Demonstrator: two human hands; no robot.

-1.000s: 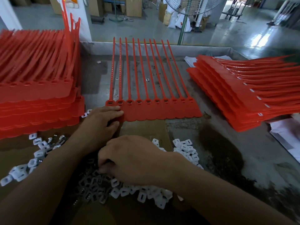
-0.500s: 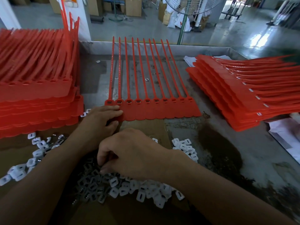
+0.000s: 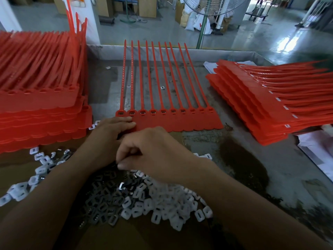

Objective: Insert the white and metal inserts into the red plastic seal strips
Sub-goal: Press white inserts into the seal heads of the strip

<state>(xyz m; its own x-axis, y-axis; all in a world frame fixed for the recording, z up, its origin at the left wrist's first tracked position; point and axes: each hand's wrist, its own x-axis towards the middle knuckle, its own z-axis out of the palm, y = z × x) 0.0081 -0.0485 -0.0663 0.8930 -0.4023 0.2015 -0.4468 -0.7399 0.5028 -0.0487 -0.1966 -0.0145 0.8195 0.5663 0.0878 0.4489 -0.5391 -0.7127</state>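
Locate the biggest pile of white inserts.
Head view: the biggest pile of white inserts lies lower centre on the cardboard, below the right hand, with dark metal inserts to its left.

Seal strips [image 3: 177, 123]: red plastic, matt; white inserts [image 3: 162, 204]: plastic; metal inserts [image 3: 102, 202]: grey, some w/ glint (shiny edges); tabletop [image 3: 243, 159] rough.
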